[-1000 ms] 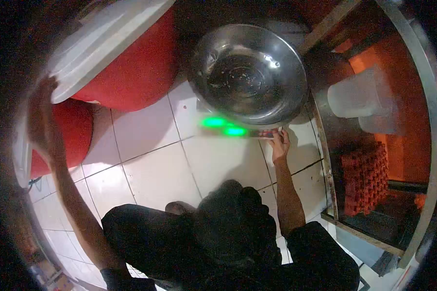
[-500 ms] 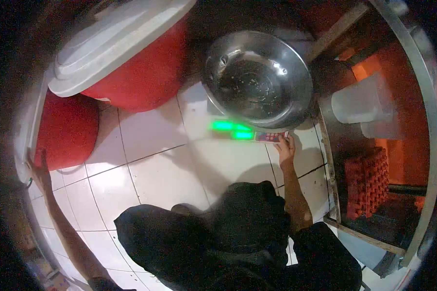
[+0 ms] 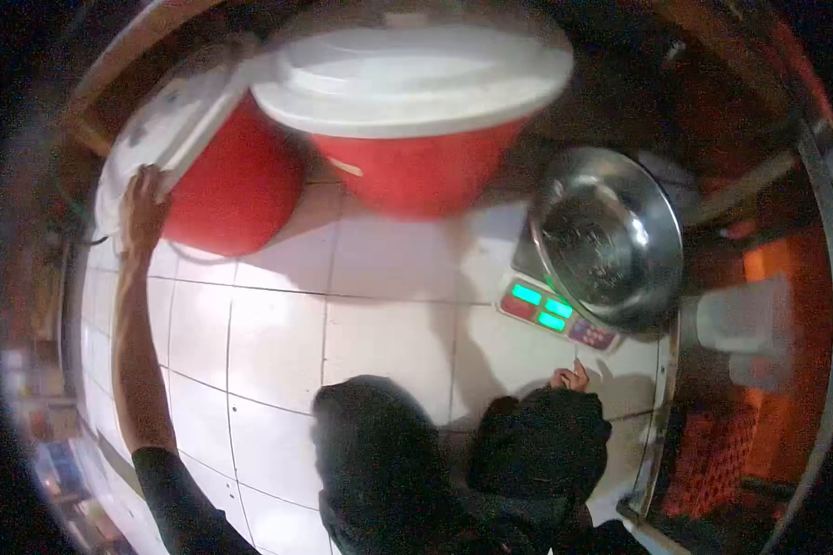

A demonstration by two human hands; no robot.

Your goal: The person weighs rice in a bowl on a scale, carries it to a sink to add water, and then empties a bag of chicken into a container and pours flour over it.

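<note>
Two knees (image 3: pixel 377 453) in black cloth at the bottom, nearest to view. Rests the right hand (image 3: pixel 571 377) just beyond the right knee, partly hidden by the cloth, with fingers loosely bent and partly open and nothing visible in hold. Near those fingers but apart from them, a scale (image 3: pixel 537 310) on the tiled floor (image 3: pixel 389 342), with green-lit displays (image 3: pixel 552 321) and a small button pad (image 3: pixel 590 334) along the near side. On top of the scale, a wide metal bowl (image 3: pixel 652 287), shiny inside, with small pale specks near the bottom. To the right, beyond a metal frame (image 3: pixel 648 453), a stack of red bumpy trays (image 3: pixel 713 462) and a cloudy plastic tub (image 3: pixel 740 319), both blurred. Stretches the left arm (image 3: pixel 137 361) far out from a dark sleeve (image 3: pixel 180 495), up along the left side. Lays the left hand (image 3: pixel 144 208) on the white lid (image 3: pixel 185 116) of the left red bin (image 3: pixel 236 190), with fingers slightly bent near the edge. Cannot tell from this angle between a firm grip and a mere touch. Farthest back, to the right of that bin, a second red bin (image 3: pixel 416 171), under a white cover (image 3: pixel 416 83) of its own, with a short pale mark (image 3: pixel 345 166) on the near side.
</note>
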